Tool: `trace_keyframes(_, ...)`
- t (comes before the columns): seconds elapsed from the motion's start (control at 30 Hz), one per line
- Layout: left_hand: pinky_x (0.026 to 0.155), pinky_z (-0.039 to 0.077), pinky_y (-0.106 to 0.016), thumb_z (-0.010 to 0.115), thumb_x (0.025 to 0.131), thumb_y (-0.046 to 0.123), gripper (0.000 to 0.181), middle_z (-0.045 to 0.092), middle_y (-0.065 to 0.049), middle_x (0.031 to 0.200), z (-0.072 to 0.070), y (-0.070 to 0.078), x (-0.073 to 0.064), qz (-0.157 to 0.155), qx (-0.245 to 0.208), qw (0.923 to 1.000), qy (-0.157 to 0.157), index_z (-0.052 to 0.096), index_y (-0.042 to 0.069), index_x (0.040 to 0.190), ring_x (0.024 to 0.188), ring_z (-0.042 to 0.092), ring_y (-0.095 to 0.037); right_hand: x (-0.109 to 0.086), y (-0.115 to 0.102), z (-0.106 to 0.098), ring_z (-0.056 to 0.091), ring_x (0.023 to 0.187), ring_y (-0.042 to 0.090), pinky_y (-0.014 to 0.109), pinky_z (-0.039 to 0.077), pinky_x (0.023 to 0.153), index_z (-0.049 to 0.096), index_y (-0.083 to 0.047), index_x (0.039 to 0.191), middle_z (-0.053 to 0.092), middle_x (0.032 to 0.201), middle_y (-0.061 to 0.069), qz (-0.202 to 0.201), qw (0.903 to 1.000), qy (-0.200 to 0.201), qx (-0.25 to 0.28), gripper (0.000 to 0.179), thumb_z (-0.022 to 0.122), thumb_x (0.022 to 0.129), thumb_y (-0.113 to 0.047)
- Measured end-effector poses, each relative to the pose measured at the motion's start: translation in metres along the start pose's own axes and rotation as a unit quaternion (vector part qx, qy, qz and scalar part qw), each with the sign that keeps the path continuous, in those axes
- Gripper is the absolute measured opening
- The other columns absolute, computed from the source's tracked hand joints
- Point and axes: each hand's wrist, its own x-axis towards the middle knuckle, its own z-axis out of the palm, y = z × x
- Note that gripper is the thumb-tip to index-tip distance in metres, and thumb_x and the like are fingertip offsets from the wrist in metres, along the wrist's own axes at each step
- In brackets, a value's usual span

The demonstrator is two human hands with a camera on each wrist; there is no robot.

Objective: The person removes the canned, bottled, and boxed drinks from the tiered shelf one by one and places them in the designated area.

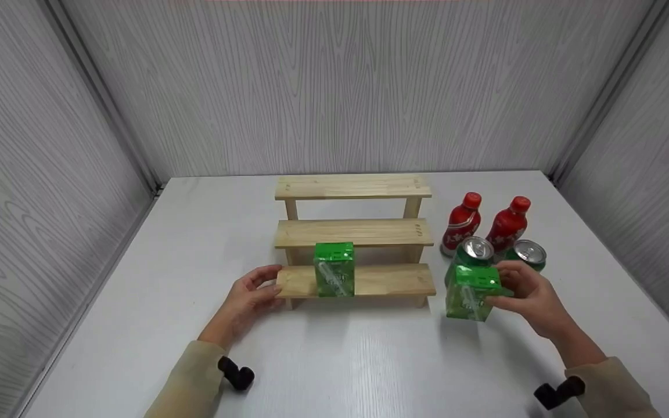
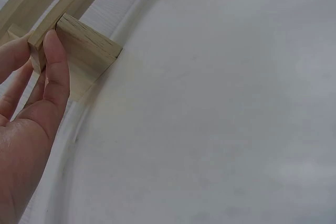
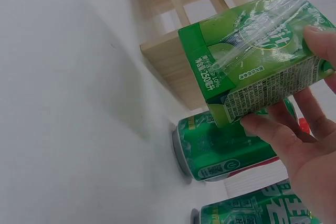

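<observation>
A three-step wooden shelf (image 1: 389, 280) stands mid-table. My left hand (image 1: 253, 293) pinches the left end of its lowest step between thumb and fingers, as the left wrist view also shows. On that lowest step, left of its middle, stands a green juice carton (image 1: 335, 270) with a straw on its front. A second green juice carton (image 3: 252, 51), printed 250, is gripped by my right hand (image 1: 526, 299) and held above the table, right of the shelf. Close behind the held carton in the head view is a green drink can (image 1: 476, 249), partly hidden by it.
Another green can (image 1: 529, 254) stands farther right, partly behind my right hand. Two red-capped bottles (image 1: 463, 223) stand behind the cans. Grey wood-grain panels (image 1: 334, 87) wall in the white table (image 1: 207, 232) at the back and both sides.
</observation>
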Motion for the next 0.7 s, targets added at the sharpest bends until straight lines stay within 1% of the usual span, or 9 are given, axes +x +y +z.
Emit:
trace_keyframes(0.1,0.086,0.048,-0.04,0.077,0.075,0.007,0.057,0.049,-0.011,0.129,0.0,0.0,0.0,-0.003,0.0,1.0,0.003,0.053,0.008,0.127,0.106,0.055,-0.027,-0.004,0.003,-0.002,0.06,0.099,0.019,0.029,0.051,0.079,0.046,0.004,0.121,0.062,0.108,0.007,0.018,0.9997,0.011,-0.009,0.05,0.068,0.077,0.011)
trace_keyframes(0.2,0.086,0.049,-0.04,0.077,0.075,0.007,0.058,0.049,-0.011,0.13,0.0,0.0,0.0,-0.001,0.002,1.0,0.003,0.053,0.008,0.127,0.106,0.055,-0.027,-0.007,0.006,-0.004,0.06,0.098,0.019,0.029,0.051,0.08,0.046,0.003,0.12,0.063,0.108,0.007,0.03,0.9993,0.011,-0.017,0.049,0.068,0.077,0.01)
trace_keyframes(0.4,0.086,0.049,-0.04,0.077,0.075,0.007,0.059,0.048,-0.012,0.13,-0.001,-0.001,0.001,0.002,0.003,1.0,0.002,0.052,0.008,0.128,0.106,0.055,-0.027,-0.012,0.012,-0.009,0.059,0.098,0.018,0.028,0.05,0.08,0.045,0.001,0.12,0.062,0.107,0.006,0.045,0.9984,-0.007,-0.035,0.048,0.069,0.078,0.007)
trace_keyframes(0.53,0.086,0.048,-0.041,0.076,0.075,0.007,0.06,0.047,-0.012,0.131,-0.001,-0.002,0.001,0.001,0.003,1.0,0.001,0.051,0.008,0.129,0.107,0.055,-0.027,-0.014,0.016,-0.013,0.059,0.098,0.019,0.028,0.05,0.081,0.044,0.002,0.12,0.061,0.107,0.008,0.064,0.9973,-0.008,-0.034,0.05,0.07,0.077,0.006)
trace_keyframes(0.63,0.086,0.048,-0.042,0.076,0.076,0.005,0.059,0.047,-0.012,0.131,-0.001,-0.001,0.001,0.002,0.003,1.0,0.001,0.051,0.007,0.129,0.107,0.054,-0.028,-0.015,0.018,-0.015,0.059,0.099,0.02,0.03,0.05,0.081,0.042,0.003,0.121,0.061,0.108,0.008,0.08,0.9962,-0.013,-0.032,0.052,0.071,0.077,0.004)
trace_keyframes(0.7,0.086,0.048,-0.042,0.076,0.076,0.005,0.059,0.048,-0.012,0.131,0.0,-0.001,0.001,0.002,0.003,1.0,0.002,0.051,0.007,0.129,0.107,0.055,-0.028,-0.015,0.02,-0.017,0.058,0.099,0.02,0.03,0.05,0.082,0.041,0.003,0.121,0.061,0.108,0.008,0.084,0.9958,-0.021,-0.029,0.052,0.07,0.078,0.004)
